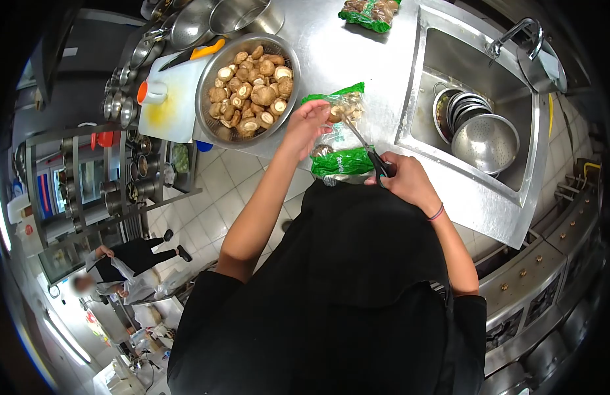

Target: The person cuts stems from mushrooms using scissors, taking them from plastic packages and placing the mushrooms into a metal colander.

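My left hand (pixel 305 129) pinches a brown mushroom (pixel 335 114) over a plastic bag with green printed ends (pixel 343 161). In my right hand (pixel 410 181) is a pair of black-handled scissors (pixel 379 166), its blades pointing up at that mushroom. The bag lies opened flat on the steel counter, with pale cut pieces (pixel 352 107) on its far part and some mushrooms toward its near end. Left of my left hand stands a perforated metal colander (pixel 203 99) heaped with mushrooms.
A second green bag of mushrooms (pixel 371 12) lies at the counter's back. The sink (pixel 410 108) on the right holds a colander (pixel 487 143) and stacked metal bowls. At left, a white cutting board (pixel 180 115) bears a cup (pixel 152 93) and an orange-handled knife (pixel 207 49). Another person (pixel 130 257) stands lower left.
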`<state>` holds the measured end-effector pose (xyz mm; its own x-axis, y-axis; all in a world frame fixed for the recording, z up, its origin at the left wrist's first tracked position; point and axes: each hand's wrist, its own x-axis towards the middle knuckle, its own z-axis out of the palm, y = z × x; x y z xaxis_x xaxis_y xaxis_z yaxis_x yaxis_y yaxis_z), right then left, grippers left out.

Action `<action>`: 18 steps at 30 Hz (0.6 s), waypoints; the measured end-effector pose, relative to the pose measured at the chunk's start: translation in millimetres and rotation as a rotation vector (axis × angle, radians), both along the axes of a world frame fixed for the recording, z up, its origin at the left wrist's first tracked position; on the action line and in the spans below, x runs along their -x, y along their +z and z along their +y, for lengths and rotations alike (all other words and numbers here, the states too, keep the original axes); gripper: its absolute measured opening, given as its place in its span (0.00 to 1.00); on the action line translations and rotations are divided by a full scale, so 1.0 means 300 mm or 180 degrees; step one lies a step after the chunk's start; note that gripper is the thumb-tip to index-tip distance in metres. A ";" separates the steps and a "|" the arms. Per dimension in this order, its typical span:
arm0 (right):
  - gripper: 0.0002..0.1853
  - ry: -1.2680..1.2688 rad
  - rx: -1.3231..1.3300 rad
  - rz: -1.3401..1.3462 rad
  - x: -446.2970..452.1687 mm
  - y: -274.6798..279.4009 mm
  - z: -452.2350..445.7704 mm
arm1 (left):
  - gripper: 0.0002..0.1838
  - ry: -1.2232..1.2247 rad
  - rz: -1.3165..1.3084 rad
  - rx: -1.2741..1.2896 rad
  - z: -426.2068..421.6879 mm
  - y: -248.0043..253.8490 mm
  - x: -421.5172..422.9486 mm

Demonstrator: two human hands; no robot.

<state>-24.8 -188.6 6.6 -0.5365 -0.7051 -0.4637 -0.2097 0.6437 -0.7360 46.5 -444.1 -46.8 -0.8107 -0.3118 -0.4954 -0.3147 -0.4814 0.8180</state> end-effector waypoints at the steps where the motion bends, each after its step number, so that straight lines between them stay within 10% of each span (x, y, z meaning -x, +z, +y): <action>1: 0.18 0.0010 0.0062 0.0020 -0.002 0.006 -0.003 | 0.12 0.0003 -0.0002 0.0002 0.001 -0.020 -0.011; 18: 0.12 -0.0104 0.0766 -0.1232 -0.033 -0.238 0.011 | 0.22 -0.0485 -0.0021 0.2172 0.049 -0.060 -0.082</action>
<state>-14.9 -185.3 -64.8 -0.3797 -0.8030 -0.4594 0.1277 0.4463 -0.8857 71.2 -429.3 -64.8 -0.8679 -0.4381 -0.2344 -0.3439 0.1892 0.9198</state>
